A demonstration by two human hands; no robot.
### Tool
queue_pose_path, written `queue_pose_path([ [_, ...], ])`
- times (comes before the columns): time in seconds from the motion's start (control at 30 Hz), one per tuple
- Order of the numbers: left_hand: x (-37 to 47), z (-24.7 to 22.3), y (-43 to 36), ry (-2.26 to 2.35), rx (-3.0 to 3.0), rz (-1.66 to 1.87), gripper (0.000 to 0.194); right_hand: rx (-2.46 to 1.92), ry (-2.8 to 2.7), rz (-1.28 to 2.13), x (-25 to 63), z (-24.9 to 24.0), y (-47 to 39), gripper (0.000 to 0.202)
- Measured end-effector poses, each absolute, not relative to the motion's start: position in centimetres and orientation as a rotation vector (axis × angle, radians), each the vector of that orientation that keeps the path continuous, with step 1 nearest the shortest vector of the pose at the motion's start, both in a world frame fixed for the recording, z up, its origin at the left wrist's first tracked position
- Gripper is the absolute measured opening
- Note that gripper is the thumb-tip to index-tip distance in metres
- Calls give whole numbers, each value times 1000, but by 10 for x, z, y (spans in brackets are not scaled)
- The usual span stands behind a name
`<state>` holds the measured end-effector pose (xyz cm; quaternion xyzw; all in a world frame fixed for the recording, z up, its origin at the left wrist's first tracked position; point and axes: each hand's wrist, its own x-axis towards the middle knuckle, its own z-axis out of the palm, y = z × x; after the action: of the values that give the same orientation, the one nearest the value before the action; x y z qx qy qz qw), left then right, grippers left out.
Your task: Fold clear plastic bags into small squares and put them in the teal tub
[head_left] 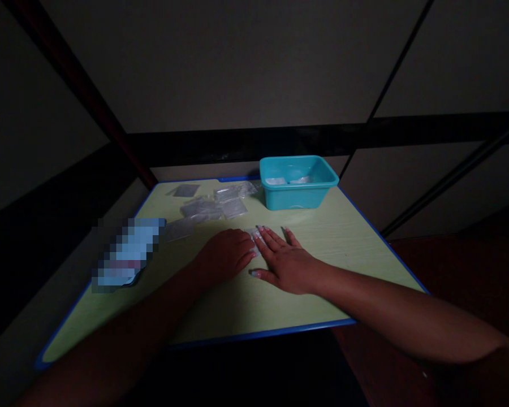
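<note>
A small clear plastic bag (257,244) lies flat on the table between my two hands, partly hidden by them. My left hand (225,254) is closed at the bag's left side, its fingers together and bent down and the thumb near the lower edge. My right hand (292,264) lies flat with its fingers spread, the index and middle fingertips resting on the bag. Beyond the hands, more clear plastic bags (234,208) lie loosely overlapped on the tabletop.
A turquoise plastic basket (297,196) with a few whitish packets inside stands at the back right of the light table (356,251), which has a blue edge. At the left lies a pixelated, bright flat object (131,249). Panelled walls stand behind and left.
</note>
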<state>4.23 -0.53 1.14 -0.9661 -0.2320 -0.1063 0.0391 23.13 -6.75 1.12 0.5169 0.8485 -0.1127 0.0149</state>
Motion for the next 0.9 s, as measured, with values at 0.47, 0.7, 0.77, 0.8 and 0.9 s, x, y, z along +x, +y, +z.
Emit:
queue_pose_path([
  [0.47, 42, 2, -3, -1079, -2887, -334, 32, 1613, 2673, -351, 232, 10, -68, 83],
  [0.7, 43, 1, -2, -1153, -2823, -243, 45, 1615, 2645, -359, 231, 12, -68, 83],
  [0.77, 44, 1, -3, -1171, -2819, -244, 46, 1614, 2637, -357, 230, 13, -68, 83],
  [0.8, 45, 1, -3, -1174, -2818, -254, 46, 1614, 2635, -355, 230, 12, -68, 82],
  [0.9, 47, -1, -3, -1160, -2821, -292, 44, 1613, 2643, -356, 230, 12, -68, 82],
])
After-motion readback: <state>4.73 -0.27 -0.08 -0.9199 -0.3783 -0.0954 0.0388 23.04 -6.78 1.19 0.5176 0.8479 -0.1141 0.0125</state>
